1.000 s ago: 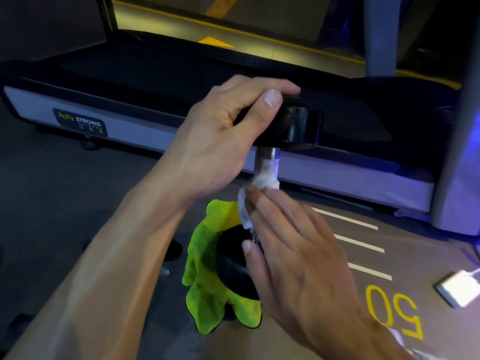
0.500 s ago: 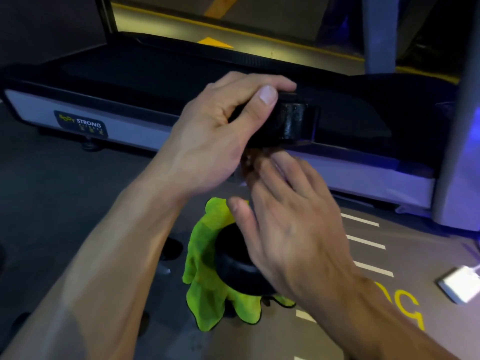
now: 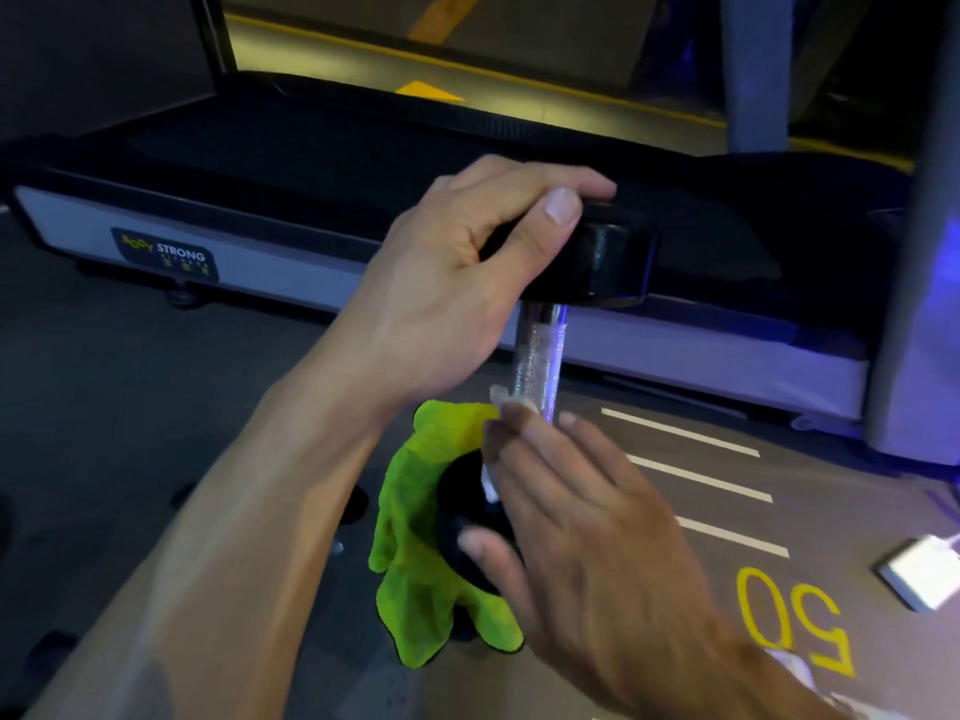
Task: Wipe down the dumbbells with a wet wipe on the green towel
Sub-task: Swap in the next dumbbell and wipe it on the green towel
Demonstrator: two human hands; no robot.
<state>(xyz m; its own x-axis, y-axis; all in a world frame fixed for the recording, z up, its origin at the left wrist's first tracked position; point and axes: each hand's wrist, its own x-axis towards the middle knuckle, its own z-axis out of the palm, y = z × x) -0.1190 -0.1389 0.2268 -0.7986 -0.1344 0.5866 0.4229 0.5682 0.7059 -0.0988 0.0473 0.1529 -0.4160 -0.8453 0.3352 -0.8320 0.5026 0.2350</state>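
The dumbbell (image 3: 540, 356) is stood on end on the green towel (image 3: 415, 537), its upper black head clasped from above by the curled fingers of the left hand (image 3: 452, 288). Half a second ago the right hand (image 3: 566, 517) was pressed up under that head; it is now found lower, near the bottom head, so a downward stroke along the handle is judged to have just been made, and the knurled shaft above the right hand is left bare. The wet wipe (image 3: 506, 402), a thin, crumpled white sheet, is held against the shaft by the right hand's fingers, which are curled round it. The handle is a bright metal cylinder with a fine cross-hatched grip; both heads are thick, glossy black discs. The towel under the hands is plush, rumpled and vividly lime, spread on the dull grey floor (image 3: 130, 433).
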